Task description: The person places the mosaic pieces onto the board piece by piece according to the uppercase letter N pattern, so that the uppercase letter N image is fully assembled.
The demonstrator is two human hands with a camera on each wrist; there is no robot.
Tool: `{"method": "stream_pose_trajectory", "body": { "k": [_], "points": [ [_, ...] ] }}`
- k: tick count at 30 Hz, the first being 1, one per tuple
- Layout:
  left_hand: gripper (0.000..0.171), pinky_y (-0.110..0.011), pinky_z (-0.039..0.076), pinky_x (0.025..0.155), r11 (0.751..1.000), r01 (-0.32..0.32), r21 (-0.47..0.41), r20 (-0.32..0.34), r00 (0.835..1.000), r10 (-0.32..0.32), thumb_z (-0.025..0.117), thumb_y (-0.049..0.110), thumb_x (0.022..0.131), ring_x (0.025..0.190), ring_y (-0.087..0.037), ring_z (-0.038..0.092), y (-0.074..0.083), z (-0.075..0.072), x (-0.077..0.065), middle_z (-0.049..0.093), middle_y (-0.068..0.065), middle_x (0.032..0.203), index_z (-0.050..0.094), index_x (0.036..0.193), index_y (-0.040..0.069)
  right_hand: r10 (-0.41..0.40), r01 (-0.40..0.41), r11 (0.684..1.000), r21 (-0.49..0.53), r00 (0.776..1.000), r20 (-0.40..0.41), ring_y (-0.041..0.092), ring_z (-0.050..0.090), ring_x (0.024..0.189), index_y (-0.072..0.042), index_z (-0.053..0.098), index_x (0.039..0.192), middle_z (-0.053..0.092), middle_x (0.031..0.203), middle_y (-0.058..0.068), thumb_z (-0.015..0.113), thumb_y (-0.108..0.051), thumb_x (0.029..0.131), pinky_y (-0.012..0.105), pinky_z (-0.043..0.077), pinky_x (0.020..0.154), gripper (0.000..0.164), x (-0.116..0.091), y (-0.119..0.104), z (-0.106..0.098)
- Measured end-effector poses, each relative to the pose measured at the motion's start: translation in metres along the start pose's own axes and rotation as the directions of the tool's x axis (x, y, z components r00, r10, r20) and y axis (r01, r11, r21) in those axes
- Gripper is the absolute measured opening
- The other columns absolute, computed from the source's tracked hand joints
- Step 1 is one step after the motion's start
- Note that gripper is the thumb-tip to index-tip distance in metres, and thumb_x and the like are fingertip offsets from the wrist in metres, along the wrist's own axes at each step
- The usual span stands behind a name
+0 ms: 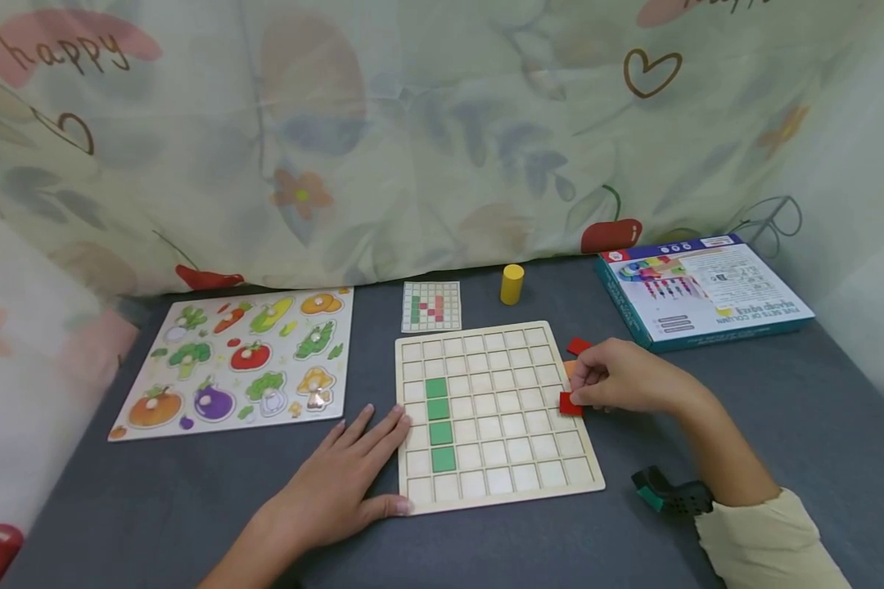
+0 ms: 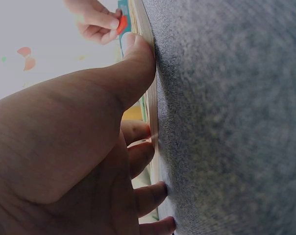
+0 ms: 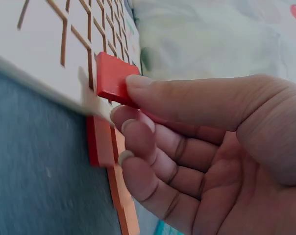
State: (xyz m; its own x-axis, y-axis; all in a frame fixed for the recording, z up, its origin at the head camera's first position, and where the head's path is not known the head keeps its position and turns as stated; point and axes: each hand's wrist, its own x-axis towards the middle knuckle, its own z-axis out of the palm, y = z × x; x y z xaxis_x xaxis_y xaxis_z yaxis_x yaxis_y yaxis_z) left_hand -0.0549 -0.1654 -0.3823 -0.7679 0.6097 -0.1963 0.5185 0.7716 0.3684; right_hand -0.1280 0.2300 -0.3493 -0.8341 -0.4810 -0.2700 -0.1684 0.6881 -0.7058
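Observation:
A square wooden grid board (image 1: 516, 478) lies on the table, with several green tiles (image 1: 440, 433) in one column near its left side. My left hand (image 1: 342, 483) rests with straight, spread fingers against the board's left edge, thumb at the near corner. Between thumb and fingers of my right hand (image 1: 626, 376) is a red square tile (image 3: 113, 76), pinched just above the board's right edge. Beside that edge, partly covered by the hand, are another red tile (image 1: 578, 345) and an orange piece (image 3: 123, 200).
Behind the board lies a small card (image 1: 430, 324) with a grid of green and red squares. A yellow cylinder (image 1: 511, 285) stands to its right. At the left is a vegetable picture board (image 1: 265, 409); at the back right, a flat box (image 1: 722, 294) lies near a cable (image 1: 781, 217).

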Motion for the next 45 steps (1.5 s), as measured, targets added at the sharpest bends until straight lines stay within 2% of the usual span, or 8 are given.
{"method": "stream_pose_trajectory", "body": {
  "k": [18, 27, 37, 45],
  "points": [
    [0.091, -0.065, 0.02, 0.112, 1.0, 0.008, 0.014, 0.002, 1.0, -0.008, 0.058, 0.066, 0.09, 0.15, -0.036, 0.015, 0.0, 0.001, 0.0, 0.021, -0.001, 0.165, 0.027, 0.161, 0.017, -0.081, 0.08, 0.997, -0.019, 0.996, -0.024, 0.017, 0.055, 0.068, -0.011, 0.071, 0.08, 0.062, 0.071, -0.002, 0.074, -0.006, 0.088, 0.034, 0.048, 0.065, 0.01, 0.049, -0.039, 0.033],
    [0.091, -0.065, 0.02, 0.112, 1.0, 0.015, 0.026, 0.007, 1.0, -0.015, 0.056, 0.068, 0.09, 0.15, -0.036, 0.014, 0.0, 0.001, 0.001, 0.021, 0.0, 0.166, 0.027, 0.161, 0.018, -0.075, 0.073, 0.996, -0.044, 0.997, -0.029, 0.017, 0.055, 0.072, -0.013, 0.07, 0.078, 0.061, 0.071, -0.003, 0.075, -0.007, 0.088, 0.033, 0.046, 0.067, 0.013, 0.069, -0.054, 0.053],
    [0.092, -0.065, 0.019, 0.113, 1.0, 0.026, 0.018, 0.01, 1.0, -0.026, 0.056, 0.069, 0.089, 0.15, -0.036, 0.014, 0.0, 0.002, 0.0, 0.021, 0.001, 0.166, 0.027, 0.161, 0.018, -0.104, 0.103, 0.992, -0.071, 0.995, -0.007, 0.015, 0.052, 0.069, -0.013, 0.069, 0.076, 0.059, 0.069, -0.003, 0.075, -0.005, 0.087, 0.03, 0.044, 0.066, 0.015, 0.082, -0.073, 0.065],
    [0.092, -0.065, 0.019, 0.113, 1.0, 0.021, 0.014, 0.008, 1.0, -0.021, 0.056, 0.069, 0.089, 0.15, -0.036, 0.015, -0.001, 0.002, 0.0, 0.021, 0.001, 0.166, 0.027, 0.161, 0.019, -0.092, 0.09, 0.993, -0.081, 0.996, -0.017, 0.015, 0.052, 0.066, -0.013, 0.068, 0.075, 0.058, 0.068, -0.002, 0.074, -0.005, 0.088, 0.03, 0.044, 0.064, 0.016, 0.084, -0.075, 0.071]
  ]
}}
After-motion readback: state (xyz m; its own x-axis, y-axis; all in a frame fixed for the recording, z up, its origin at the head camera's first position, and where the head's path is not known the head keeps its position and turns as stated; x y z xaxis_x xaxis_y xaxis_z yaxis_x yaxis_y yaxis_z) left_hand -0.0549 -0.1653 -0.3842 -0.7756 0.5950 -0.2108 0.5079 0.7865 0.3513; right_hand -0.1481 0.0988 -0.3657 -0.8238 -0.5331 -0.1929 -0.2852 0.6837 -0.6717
